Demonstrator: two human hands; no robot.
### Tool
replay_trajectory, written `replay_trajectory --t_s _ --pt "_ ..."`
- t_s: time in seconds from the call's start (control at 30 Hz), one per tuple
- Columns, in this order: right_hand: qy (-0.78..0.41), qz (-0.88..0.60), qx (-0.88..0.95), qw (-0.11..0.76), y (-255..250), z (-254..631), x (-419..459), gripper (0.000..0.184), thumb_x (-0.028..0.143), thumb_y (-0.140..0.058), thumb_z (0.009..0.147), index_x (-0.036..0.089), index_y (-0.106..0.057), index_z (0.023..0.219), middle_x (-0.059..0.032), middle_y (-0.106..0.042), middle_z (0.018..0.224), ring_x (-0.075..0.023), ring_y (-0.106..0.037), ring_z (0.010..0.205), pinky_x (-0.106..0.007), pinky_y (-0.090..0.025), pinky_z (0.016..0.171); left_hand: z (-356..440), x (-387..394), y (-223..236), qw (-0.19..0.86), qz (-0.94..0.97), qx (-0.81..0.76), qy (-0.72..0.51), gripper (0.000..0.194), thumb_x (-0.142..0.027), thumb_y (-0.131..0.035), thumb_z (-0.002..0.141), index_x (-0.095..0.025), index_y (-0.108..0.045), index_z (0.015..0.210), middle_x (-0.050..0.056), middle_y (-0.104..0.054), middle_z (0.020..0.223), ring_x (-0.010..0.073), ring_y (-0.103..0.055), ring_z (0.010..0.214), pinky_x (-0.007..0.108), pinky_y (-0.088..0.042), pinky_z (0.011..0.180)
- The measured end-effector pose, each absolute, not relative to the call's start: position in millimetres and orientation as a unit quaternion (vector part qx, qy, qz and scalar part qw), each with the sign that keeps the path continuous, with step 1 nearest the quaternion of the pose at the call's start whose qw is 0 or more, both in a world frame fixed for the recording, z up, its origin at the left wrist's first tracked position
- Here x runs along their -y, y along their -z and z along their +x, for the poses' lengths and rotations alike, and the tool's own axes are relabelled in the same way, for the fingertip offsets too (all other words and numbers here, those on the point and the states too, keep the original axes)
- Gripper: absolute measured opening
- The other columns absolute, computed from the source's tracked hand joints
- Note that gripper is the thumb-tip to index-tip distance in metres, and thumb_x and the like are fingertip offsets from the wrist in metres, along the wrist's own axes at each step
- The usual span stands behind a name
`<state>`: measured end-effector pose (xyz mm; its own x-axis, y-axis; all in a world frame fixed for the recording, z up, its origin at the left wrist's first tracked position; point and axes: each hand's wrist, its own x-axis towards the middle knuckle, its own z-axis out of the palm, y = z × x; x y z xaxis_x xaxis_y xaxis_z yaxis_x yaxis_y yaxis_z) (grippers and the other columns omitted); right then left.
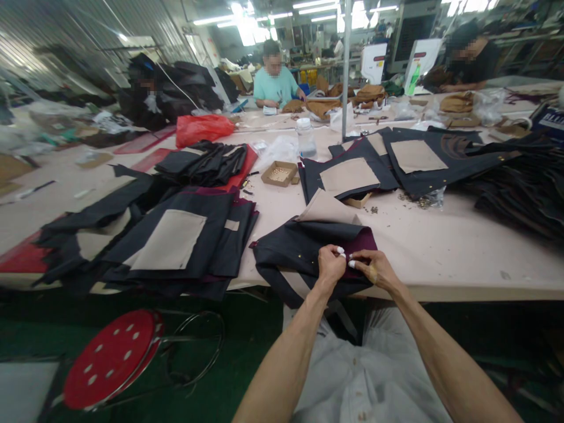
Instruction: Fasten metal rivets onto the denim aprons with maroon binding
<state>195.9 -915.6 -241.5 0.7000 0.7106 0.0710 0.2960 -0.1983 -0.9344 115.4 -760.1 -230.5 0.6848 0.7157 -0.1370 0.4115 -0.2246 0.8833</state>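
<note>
A dark fabric piece (286, 241) with a maroon underside and a beige patch (328, 208) lies bunched at the table's front edge. My left hand (332, 263) is closed on it, with white coverings on the fingertips. Close by on the right, my right hand (372, 265) pinches at the maroon side of the same piece, its fingertips also covered in white. The two hands almost meet. Whatever small part may sit between the fingers is too small to make out. Small brass-coloured dots show on the dark cloth.
Stacked dark pieces with beige patches (171, 235) lie to the left, more (352, 176) behind. A small cardboard box (279, 174) holds tiny parts; loose metal bits (418, 201) lie at right. A clear jar (306, 138) stands near a pole (346, 70). A red stool (112, 358) stands left. Several people work beyond.
</note>
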Motion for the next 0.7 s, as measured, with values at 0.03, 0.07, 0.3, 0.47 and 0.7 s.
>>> replay_trajectory --t_s 0.03,0.07,0.3,0.47,0.7 --pt "-0.184 -0.753 0.338 0.533 242.9 195.3 916.4 0.026 0.038 -0.071 0.080 0.022 -0.078 0.100 -0.0057 -0.076 0.090 -0.0212 -0.066 0.073 -0.032 -0.052 0.069 115.4 759.3 229.8 0.508 0.770 -0.361 -0.136 0.023 -0.010 -0.064 0.067 -0.011 -0.073 0.088 0.005 -0.071 0.074 0.0137 -0.064 0.065 0.021 -0.046 0.059" --pt "-0.174 -0.756 0.340 0.531 244.0 194.6 916.9 0.026 0.038 -0.071 0.081 0.023 -0.078 0.101 -0.0061 -0.077 0.092 -0.0217 -0.066 0.074 -0.033 -0.052 0.070 115.6 758.5 228.9 0.512 0.773 -0.353 -0.120 0.023 -0.009 -0.064 0.068 -0.011 -0.074 0.089 0.006 -0.071 0.074 0.0137 -0.064 0.065 0.021 -0.047 0.059" --pt "-0.134 -0.767 0.359 0.515 243.2 189.5 916.7 0.027 0.040 -0.074 0.082 0.025 -0.077 0.103 -0.0059 -0.076 0.093 -0.0214 -0.066 0.074 -0.032 -0.050 0.070 114.5 759.9 220.7 0.499 0.786 -0.346 -0.116 0.023 -0.008 -0.065 0.068 -0.011 -0.074 0.089 0.006 -0.072 0.073 0.0142 -0.064 0.064 0.022 -0.048 0.060" --pt "-0.082 -0.784 0.411 0.457 239.6 186.8 917.6 0.027 0.041 -0.068 0.088 0.026 -0.076 0.108 -0.0053 -0.071 0.086 -0.0194 -0.061 0.069 -0.030 -0.045 0.066 112.3 768.2 225.1 0.484 0.770 -0.377 -0.176 0.022 -0.008 -0.063 0.071 -0.011 -0.071 0.091 0.007 -0.073 0.081 0.0141 -0.066 0.068 0.022 -0.050 0.065" --pt "-0.048 -0.798 0.430 0.420 240.0 186.1 917.4 0.027 0.040 -0.065 0.091 0.026 -0.075 0.112 -0.0055 -0.066 0.083 -0.0194 -0.059 0.069 -0.030 -0.043 0.067 113.9 773.8 225.5 0.464 0.766 -0.401 -0.193 0.019 -0.008 -0.061 0.071 -0.012 -0.070 0.088 0.006 -0.072 0.080 0.0143 -0.066 0.069 0.022 -0.049 0.066"
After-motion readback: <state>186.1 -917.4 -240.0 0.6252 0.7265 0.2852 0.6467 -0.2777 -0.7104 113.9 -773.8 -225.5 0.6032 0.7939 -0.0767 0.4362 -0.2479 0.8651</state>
